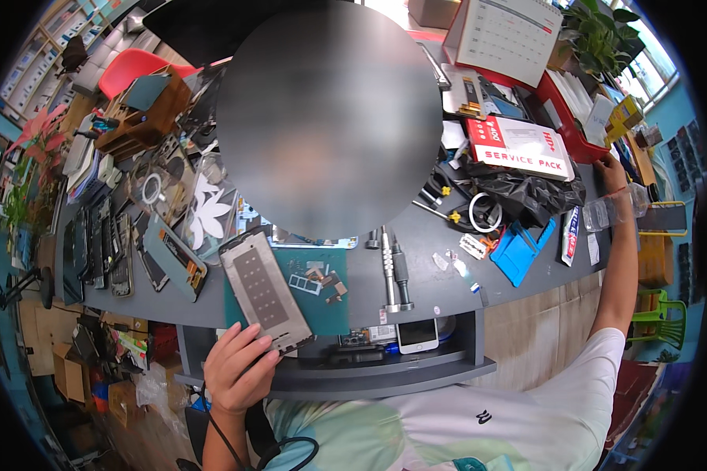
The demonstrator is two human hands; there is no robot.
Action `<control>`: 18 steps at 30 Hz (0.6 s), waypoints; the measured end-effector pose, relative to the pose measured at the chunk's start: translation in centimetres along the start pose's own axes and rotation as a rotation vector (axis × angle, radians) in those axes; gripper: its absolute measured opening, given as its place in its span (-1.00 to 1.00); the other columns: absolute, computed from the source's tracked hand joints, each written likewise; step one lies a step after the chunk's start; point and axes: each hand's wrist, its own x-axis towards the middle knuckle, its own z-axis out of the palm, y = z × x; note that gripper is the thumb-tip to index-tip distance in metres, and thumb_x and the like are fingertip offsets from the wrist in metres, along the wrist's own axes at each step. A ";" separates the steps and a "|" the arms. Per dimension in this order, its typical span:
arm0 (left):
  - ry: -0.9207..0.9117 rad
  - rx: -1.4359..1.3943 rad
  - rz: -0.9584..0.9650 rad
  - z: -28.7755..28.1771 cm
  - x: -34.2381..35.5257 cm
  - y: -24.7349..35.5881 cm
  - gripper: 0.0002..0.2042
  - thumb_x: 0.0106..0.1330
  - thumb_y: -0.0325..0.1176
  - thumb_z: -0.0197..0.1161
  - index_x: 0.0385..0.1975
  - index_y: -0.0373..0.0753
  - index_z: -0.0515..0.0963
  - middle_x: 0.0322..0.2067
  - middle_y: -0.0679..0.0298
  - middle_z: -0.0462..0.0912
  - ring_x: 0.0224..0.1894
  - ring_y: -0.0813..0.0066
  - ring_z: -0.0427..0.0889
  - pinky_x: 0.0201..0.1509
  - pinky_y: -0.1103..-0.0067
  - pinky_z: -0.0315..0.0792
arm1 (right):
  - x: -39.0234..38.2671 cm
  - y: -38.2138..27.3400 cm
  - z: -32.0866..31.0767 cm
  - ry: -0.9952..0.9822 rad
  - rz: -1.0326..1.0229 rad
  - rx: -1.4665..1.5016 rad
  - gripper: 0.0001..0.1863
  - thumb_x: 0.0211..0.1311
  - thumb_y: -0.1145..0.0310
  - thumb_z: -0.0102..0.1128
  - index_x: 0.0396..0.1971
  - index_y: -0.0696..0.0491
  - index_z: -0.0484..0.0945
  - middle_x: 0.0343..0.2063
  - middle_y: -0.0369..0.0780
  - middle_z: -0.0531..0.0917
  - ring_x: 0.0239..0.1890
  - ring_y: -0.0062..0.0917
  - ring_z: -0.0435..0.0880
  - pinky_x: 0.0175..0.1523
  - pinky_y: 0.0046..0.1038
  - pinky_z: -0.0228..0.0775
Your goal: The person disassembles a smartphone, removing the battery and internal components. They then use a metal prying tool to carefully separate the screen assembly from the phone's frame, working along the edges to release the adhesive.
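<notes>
My left hand (239, 367) grips the lower end of a flat, silvery-grey phone screen panel (265, 286). Rows of small dots run down a darker patch on its back. The panel slants over a green work mat (330, 310), where small metal pieces and a white-framed part (304, 284) lie to its right. My right arm stretches far out to the right. The right hand (611, 176) is at the near corner of a red tray (577, 141); its fingers are too small and partly hidden to read. Two screwdrivers (394, 271) lie right of the mat.
A large blurred disc covers the table's middle. Phone parts (173, 259) crowd the left side. A boxed package (526, 149), black plastic bag (526, 196), blue holder (521, 250) and desk calendar (507, 39) stand right. A white phone (418, 336) lies in the open shelf below the tabletop.
</notes>
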 end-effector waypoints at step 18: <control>0.087 -0.064 0.026 0.1 0.0 -1.2 -0.72 0.10 -0.53 0.65 -0.21 -0.10 0.76 -0.06 0.24 0.87 0.11 0.11 0.88 0.28 0.15 0.73 | 1.1 -7.9 -2.2 -0.225 0.198 -0.199 -0.79 0.47 0.39 0.26 -0.05 0.13 0.77 -0.42 -0.27 0.77 -0.55 -0.57 0.63 -0.50 -0.39 0.41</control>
